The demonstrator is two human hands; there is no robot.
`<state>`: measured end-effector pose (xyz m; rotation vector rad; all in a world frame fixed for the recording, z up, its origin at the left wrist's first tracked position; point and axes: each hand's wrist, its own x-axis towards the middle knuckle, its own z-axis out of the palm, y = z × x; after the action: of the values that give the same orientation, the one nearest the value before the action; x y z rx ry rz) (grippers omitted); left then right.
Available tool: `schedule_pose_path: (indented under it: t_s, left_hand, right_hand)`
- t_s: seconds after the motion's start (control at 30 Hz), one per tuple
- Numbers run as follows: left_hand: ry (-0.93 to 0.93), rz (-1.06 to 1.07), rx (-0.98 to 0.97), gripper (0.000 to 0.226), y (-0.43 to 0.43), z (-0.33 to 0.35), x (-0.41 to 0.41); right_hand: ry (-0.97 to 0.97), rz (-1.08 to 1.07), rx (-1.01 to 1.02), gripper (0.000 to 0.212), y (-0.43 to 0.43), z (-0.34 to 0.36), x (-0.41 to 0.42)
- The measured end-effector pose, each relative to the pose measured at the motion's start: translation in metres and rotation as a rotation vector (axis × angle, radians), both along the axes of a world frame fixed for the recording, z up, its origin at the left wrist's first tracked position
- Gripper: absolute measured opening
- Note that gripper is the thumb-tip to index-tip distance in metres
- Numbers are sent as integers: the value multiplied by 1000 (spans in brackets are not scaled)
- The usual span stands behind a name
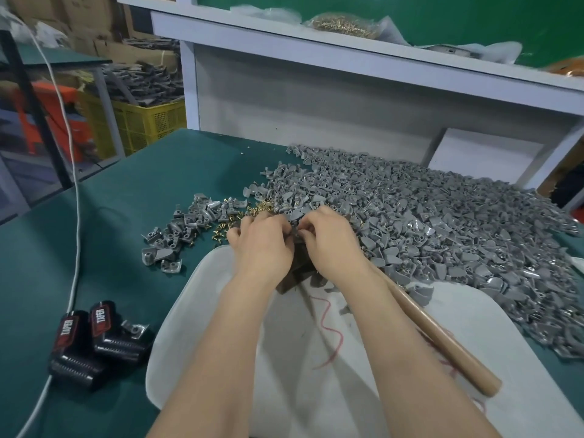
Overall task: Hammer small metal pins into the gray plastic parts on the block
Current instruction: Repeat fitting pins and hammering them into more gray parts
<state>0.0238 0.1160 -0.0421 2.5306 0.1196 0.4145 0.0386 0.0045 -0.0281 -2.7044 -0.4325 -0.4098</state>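
Here hammer handle (442, 336) lies diagonal, butt near-right

My bare arms reach forward side by side, converging at the wrists. My left grip (262, 245) and right grip (331, 241) sit knuckles up, fingers curled downward, fingertips nearly meeting between them. Whatever they pinch is hidden beneath.

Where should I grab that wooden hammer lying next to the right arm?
Grip the wooden handle near its rounded free end, coming down from above on the right. That end lies bare on the white tray and points back toward the person. The head end is hidden beneath the right hand, close to the gray parts.
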Motion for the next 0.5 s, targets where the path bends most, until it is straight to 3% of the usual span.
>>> schedule_pose_path:
  t_s: [0.2, 0.5]
  left_hand:
    - [-12, 0, 17, 22, 0, -1, 1]
    - [-19, 34, -2, 24, -4, -1, 4]
  right_hand:
    - [-53, 16, -275, 14, 8, 12, 1]
    - [-88, -4, -413, 22, 22, 21, -6]
